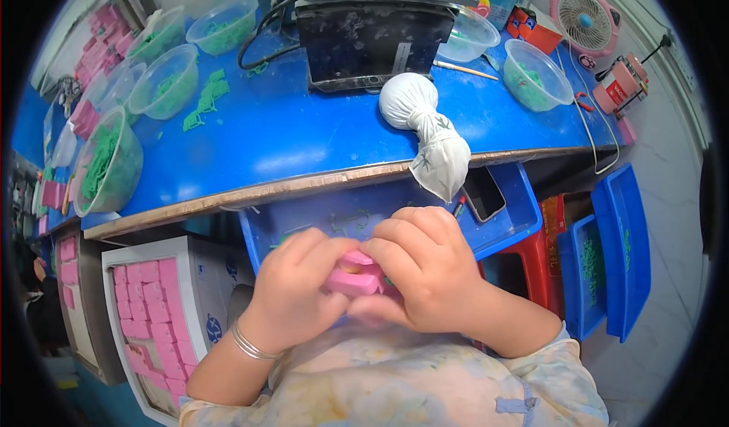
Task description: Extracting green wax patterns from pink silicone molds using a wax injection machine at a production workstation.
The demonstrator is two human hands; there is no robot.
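Observation:
Both my hands grip a pink rubber mould (pixel 355 283) in front of my body. It looks partly split, with a gap between its upper and lower parts. My left hand (pixel 300 290), below silver bangles, pinches its left end. Curled over the right end are the fingers of my right hand (pixel 424 269), with the thumb underneath. A speck of green shows beside the mould near the right fingers. Beneath my hands sits a blue tray (pixel 304 218) with green scraps and a phone-like dark object (pixel 484 195) in it. My fingers hide parts of the mould.
A tied white cloth pouch (pixel 408 102) hangs over the edge of the blue table (pixel 266 134). Behind it stands a black machine (pixel 364 39). Clear bowls (pixel 114 172) hold green pieces. Pink blocks (pixel 152 298) fill a box at left; blue trays (pixel 623 252) stand at right.

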